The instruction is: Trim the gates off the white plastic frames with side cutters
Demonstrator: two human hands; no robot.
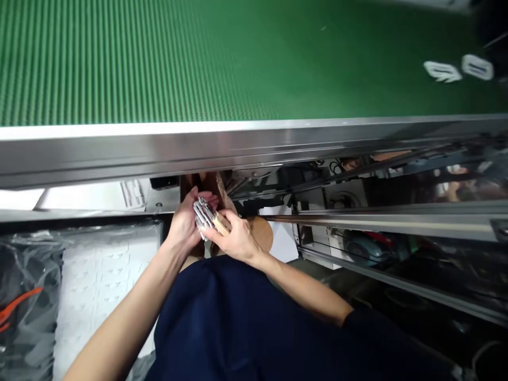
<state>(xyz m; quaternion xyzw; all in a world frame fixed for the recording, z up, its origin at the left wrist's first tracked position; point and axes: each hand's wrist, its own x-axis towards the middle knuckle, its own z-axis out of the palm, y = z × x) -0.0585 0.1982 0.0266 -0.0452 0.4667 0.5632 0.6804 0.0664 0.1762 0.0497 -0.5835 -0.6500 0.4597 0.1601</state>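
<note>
Low in front of my body, both hands meet around a bundle of thin pale grey and white pieces with a light tan part at its right end. My left hand cups the bundle from the left, palm turned toward it and fingers curled behind. From the right, my right hand grips the tan end between thumb and fingers. What the pieces are is too small to make out.
A green ribbed conveyor belt with a metal edge spans the front. Two white pieces lie on its right. At left are a white embossed sheet, clear plastic and an orange handle. Metal rails run right.
</note>
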